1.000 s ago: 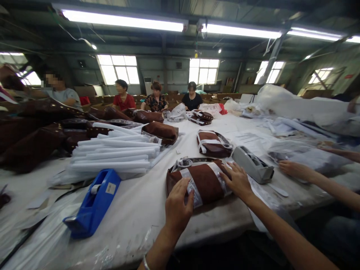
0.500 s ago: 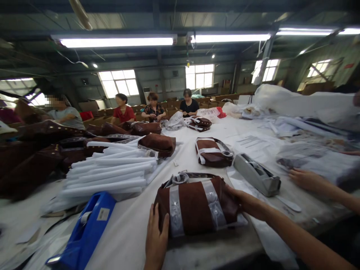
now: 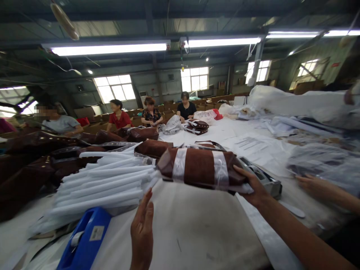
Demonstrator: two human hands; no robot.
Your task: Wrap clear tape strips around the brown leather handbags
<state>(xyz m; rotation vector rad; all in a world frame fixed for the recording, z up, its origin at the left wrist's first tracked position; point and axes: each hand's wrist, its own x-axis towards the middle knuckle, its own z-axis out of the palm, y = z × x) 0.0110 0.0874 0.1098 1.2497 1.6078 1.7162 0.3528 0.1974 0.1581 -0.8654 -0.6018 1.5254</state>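
Note:
My right hand [image 3: 253, 186] grips the right end of a brown folded bundle [image 3: 200, 167] wrapped with two clear tape bands, holding it up off the white table [image 3: 197, 232]. My left hand [image 3: 142, 232] hovers below and to the left of the bundle, fingers stretched out flat and together, touching nothing. A grey tape dispenser [image 3: 267, 180] lies just behind my right hand, partly hidden by the bundle.
A blue tape dispenser [image 3: 84, 240] sits near the left front edge. White rolled sheets [image 3: 107, 183] are stacked at left, brown bundles [image 3: 33, 165] piled beyond. Another person's hand [image 3: 312, 185] rests at right. Several people sit at the far end. Papers [image 3: 250, 144] and plastic bags [image 3: 323, 157] lie at right.
The taped brown bundle has been lifted off the table by my right hand. My left hand has let go of it and dropped away to the lower left.

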